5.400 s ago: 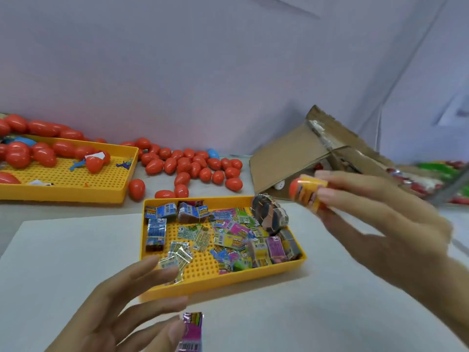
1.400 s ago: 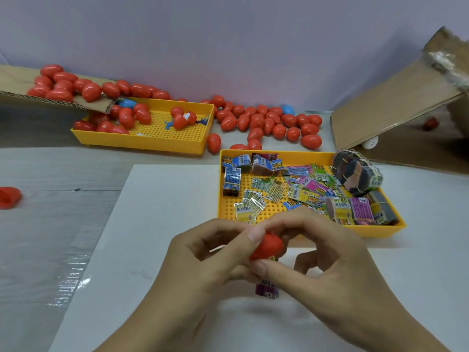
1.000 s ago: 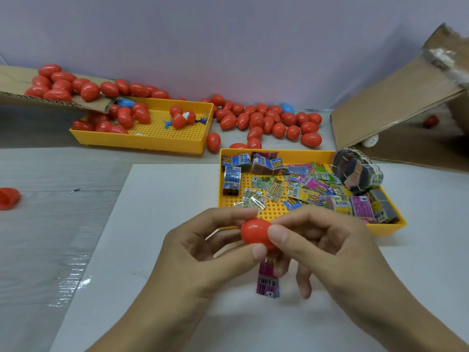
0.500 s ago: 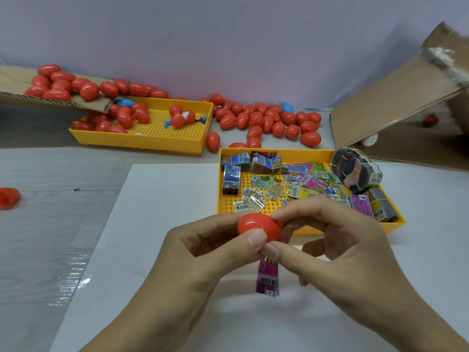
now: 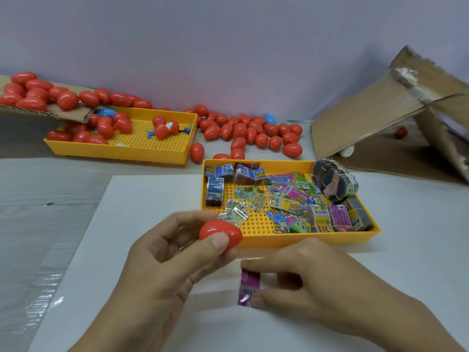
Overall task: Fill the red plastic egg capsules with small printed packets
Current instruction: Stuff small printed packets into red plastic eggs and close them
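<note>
My left hand (image 5: 162, 270) holds a closed red egg capsule (image 5: 220, 233) between thumb and fingers, just in front of the near yellow tray (image 5: 284, 238). That tray holds several small printed packets (image 5: 286, 201) and banded bundles (image 5: 335, 180). My right hand (image 5: 317, 283) is low over the white sheet (image 5: 142, 207) and pinches a pink packet stack (image 5: 249, 285) between thumb and forefinger. Loose red capsules (image 5: 250, 133) lie behind the tray.
A second yellow tray (image 5: 142, 148) at the back left holds red capsules, with a cardboard flap (image 5: 63, 111) carrying more over it. An open cardboard box (image 5: 380, 125) stands at the right. Grey plastic-covered table lies to the left.
Both hands were pressing the red capsule together. Now my right hand has let go and dropped to the pink packet stack, while my left hand keeps the capsule alone.
</note>
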`<move>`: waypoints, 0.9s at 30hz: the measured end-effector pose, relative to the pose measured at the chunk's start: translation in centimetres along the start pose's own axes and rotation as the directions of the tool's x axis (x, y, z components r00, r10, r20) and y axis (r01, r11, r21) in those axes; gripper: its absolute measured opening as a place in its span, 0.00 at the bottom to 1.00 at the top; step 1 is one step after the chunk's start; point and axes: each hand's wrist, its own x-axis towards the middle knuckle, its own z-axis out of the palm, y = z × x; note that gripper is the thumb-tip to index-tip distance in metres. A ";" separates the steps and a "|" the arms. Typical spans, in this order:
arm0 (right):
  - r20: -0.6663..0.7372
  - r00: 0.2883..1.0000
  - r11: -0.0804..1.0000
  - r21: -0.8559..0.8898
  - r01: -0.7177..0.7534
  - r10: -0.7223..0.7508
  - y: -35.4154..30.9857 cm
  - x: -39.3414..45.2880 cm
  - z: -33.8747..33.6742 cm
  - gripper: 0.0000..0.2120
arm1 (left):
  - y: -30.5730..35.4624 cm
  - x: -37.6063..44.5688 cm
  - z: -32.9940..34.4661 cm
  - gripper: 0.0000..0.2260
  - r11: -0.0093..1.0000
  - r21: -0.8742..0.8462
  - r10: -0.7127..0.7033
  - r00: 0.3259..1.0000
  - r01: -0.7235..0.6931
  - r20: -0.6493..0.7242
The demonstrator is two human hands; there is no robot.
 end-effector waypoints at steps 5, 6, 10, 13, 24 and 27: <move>-0.176 0.983 0.992 0.099 0.071 -0.053 0.1 0.2 0.7 0.08 | -0.1 0.1 -0.2 0.16 0.986 0.077 0.144 0.988 -0.149 0.063; -0.248 0.968 0.971 0.216 0.102 -0.047 0.0 0.2 0.8 0.07 | -0.2 0.2 -0.3 0.13 0.968 0.149 0.193 0.978 -0.202 0.076; -0.357 0.933 0.722 0.659 0.212 0.051 -0.5 0.1 0.6 0.08 | -0.7 0.1 -0.6 0.06 0.896 0.338 0.256 0.958 -0.286 0.133; -0.391 0.920 0.713 0.655 0.251 0.034 -1.1 0.1 0.9 0.09 | -0.4 -0.6 0.0 0.10 0.852 0.431 0.240 0.954 -0.297 0.181; -0.612 0.790 0.862 0.387 0.326 -0.023 -1.4 -0.1 2.0 0.12 | -0.3 -0.8 0.4 0.13 0.850 0.452 0.201 0.959 -0.272 0.199; -0.596 0.800 0.895 0.319 0.311 -0.066 -1.4 -0.2 1.4 0.26 | -0.1 -0.5 0.1 0.14 0.922 0.341 0.128 0.977 -0.181 0.171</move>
